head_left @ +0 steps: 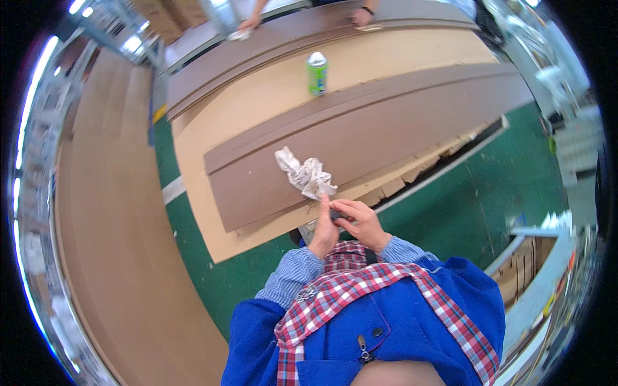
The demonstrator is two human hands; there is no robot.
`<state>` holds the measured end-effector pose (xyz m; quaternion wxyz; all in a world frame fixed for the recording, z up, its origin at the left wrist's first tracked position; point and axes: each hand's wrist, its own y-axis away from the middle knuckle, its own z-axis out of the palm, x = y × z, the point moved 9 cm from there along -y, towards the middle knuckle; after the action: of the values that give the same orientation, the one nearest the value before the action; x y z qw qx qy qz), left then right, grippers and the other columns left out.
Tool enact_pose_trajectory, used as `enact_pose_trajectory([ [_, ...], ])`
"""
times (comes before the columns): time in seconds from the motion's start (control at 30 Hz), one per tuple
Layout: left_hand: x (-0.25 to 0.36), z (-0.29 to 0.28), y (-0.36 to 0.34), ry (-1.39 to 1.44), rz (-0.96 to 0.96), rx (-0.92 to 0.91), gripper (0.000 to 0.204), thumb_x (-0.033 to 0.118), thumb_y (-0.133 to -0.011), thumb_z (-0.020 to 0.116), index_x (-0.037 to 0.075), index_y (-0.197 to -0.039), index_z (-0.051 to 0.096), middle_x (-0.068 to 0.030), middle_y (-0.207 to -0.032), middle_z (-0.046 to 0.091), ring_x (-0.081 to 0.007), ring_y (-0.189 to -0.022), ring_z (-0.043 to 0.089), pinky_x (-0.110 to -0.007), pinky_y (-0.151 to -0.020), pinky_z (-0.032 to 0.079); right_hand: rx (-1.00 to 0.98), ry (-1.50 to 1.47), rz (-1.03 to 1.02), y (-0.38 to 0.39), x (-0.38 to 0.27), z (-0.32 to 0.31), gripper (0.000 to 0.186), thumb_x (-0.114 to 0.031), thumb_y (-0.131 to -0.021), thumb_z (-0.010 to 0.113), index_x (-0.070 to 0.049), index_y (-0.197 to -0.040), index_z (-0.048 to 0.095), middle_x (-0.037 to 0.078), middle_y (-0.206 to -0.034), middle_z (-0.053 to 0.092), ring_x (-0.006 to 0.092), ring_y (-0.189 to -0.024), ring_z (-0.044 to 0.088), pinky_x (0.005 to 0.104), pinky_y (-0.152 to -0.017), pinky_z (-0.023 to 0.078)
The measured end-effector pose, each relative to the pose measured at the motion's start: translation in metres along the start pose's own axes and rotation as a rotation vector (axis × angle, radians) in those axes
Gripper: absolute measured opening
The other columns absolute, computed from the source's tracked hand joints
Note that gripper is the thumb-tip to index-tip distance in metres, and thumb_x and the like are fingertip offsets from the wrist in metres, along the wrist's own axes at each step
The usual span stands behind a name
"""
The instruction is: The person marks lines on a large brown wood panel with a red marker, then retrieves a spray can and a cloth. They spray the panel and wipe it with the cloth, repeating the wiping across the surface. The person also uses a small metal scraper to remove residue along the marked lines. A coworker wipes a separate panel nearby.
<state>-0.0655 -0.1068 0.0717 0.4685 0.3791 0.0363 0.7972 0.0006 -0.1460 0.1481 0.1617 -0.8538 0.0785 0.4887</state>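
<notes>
My left hand and my right hand are close together in front of my apron, at the near edge of the work table. Their fingers close around a small dark thing, mostly hidden, whose kind I cannot make out. Just beyond my fingertips a crumpled white cloth lies on a long brown panel. Whether the left fingertips touch the cloth is unclear. A green spray can with a white cap stands upright behind that panel.
Across the table, a person's hands rest at a second brown panel, one with a white cloth. Cardboard covers the tabletop, its near edge torn. Long brown boards lie at the left, and a blue-grey frame stands at the right.
</notes>
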Motion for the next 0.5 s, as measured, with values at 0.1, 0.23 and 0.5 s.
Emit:
enact_pose_trajectory([
  [0.1,-0.023,0.001,0.006,0.004,-0.002,0.194,0.054,0.060,-0.090,0.034,0.011,-0.089,0.056,0.0017,-0.085,0.052,-0.0109,-0.084,0.048,-0.028,-0.076,0.041,0.028,0.164,-0.058,0.015,-0.006,-0.013,0.043,-0.011,-0.070,0.068,-0.014,-0.112,0.061,0.007,-0.102,0.063,0.0235,-0.088,0.060,0.0346,-0.077,0.047],
  [0.23,-0.047,0.021,0.012,-0.294,-0.018,0.178,0.049,0.057,-0.089,0.039,0.011,-0.100,0.051,-0.0006,-0.092,0.049,-0.0116,-0.086,0.046,-0.028,-0.080,0.037,0.072,0.192,0.036,0.032,0.016,-0.037,0.034,-0.010,-0.069,0.067,-0.011,-0.103,0.062,0.007,-0.086,0.066,0.0213,-0.077,0.062,0.0338,-0.071,0.046],
  [0.5,0.044,0.024,-0.020,-1.616,0.744,0.412,0.052,0.038,-0.082,0.058,0.003,-0.120,0.049,-0.0220,-0.131,0.037,-0.0364,-0.120,0.036,-0.049,-0.099,0.027,0.467,-0.248,0.446,0.086,0.091,-0.095,0.052,-0.005,-0.077,0.066,0.000,-0.122,0.040,0.005,-0.078,0.062,0.0094,-0.071,0.057,0.0231,-0.064,0.046],
])
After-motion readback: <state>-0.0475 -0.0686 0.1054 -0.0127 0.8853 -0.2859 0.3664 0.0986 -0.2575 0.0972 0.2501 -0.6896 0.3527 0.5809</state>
